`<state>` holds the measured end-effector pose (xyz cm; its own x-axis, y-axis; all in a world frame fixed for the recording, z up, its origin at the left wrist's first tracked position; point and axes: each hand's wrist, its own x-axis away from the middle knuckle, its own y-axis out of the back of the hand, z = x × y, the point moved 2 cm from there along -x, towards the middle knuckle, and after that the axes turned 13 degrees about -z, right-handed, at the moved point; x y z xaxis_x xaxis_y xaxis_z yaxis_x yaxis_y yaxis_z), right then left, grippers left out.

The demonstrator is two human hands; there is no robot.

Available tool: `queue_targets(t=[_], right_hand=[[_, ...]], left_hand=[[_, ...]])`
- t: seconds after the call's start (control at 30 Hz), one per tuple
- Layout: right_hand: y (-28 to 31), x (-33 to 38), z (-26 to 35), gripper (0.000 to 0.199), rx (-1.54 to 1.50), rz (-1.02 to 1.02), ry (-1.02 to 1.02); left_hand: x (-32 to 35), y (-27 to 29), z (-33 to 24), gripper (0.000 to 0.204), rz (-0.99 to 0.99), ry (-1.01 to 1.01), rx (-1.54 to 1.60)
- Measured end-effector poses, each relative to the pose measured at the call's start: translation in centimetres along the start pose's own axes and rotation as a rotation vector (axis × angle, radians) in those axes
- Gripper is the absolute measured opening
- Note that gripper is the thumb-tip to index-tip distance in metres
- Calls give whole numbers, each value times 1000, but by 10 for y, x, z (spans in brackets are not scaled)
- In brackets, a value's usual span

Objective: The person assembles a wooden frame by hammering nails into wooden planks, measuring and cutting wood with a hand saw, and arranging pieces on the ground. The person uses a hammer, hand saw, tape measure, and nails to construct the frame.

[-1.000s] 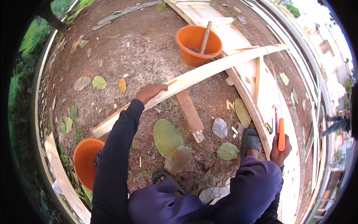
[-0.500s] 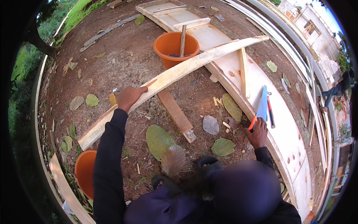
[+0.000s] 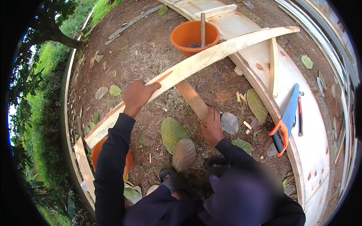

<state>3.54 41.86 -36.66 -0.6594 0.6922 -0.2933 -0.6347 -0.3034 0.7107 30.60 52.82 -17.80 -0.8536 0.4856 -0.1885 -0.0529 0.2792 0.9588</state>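
Close to the person, the right hand now rests on the near end of a short wooden block lying on the dirt. Its fingers lie flat and close together on the wood, so it presses down and does not pinch. A second ago this hand held the hand saw up in the air. Now the saw, with its blue blade and orange handle, lies let go on the pale board off to the right, just beside a thin red tool. So the cutting tool is put down and both hands are busy with the wood instead. The left hand is a bit farther out, where it was before. It lies on top of the long pale plank, fingers curled over the edge, holding it down. That plank runs from low on the left up to the far right, and it crosses over the short block, which seems to prop it up. Big dry leaves lie on the ground between the two arms. An orange tub peeks out under the near end of the plank. Farther away stands an orange bucket with a stick poking up out of it.
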Motion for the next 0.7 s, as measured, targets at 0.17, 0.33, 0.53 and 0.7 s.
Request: queue_targets(t=[0.17,0.33,0.53,0.7], right_hand=[[29,-13,-46,77,26,-225,-2],[54,-50,-66,84,109,-162,-63],[43,-141,-77,90,-871,-337,-538],[40,-225,-56,42,-1692,-259,-799]], left_hand=[[26,-5,-16,72,18,27,39],[37,-27,0,72,-22,-7,64],[38,-37,-15,69,1,30,66],[40,-54,-4,68,-9,36,67]])
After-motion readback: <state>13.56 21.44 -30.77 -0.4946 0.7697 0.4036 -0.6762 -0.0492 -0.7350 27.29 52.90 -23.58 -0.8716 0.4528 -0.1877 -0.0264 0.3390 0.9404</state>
